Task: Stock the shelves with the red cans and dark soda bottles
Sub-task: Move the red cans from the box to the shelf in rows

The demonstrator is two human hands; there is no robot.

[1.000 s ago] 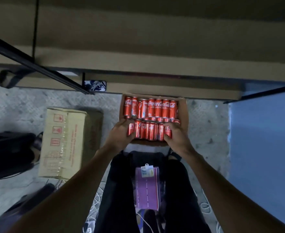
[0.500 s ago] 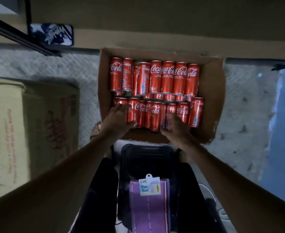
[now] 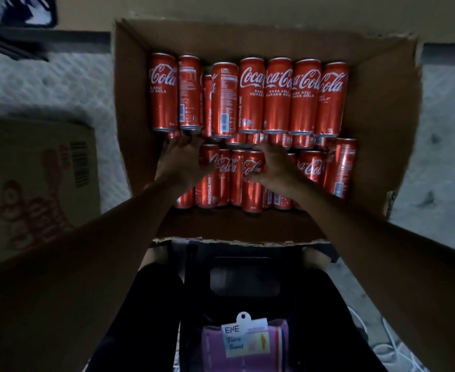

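Red cans [image 3: 250, 95] lie in two rows inside the open cardboard box [image 3: 382, 103] on the floor [image 3: 46, 84].

Head view: compared with half a second ago, the box fills more of the frame, and both hands have moved farther in along the near row. The left hand [image 3: 179, 163] rests on the near row's left cans, its fingers [image 3: 186, 142] straight and spread, tips at the gap between the rows. The right hand [image 3: 277, 167] lies on the middle cans of that row, fingers curled over their far ends and thumb across one can, gripping.
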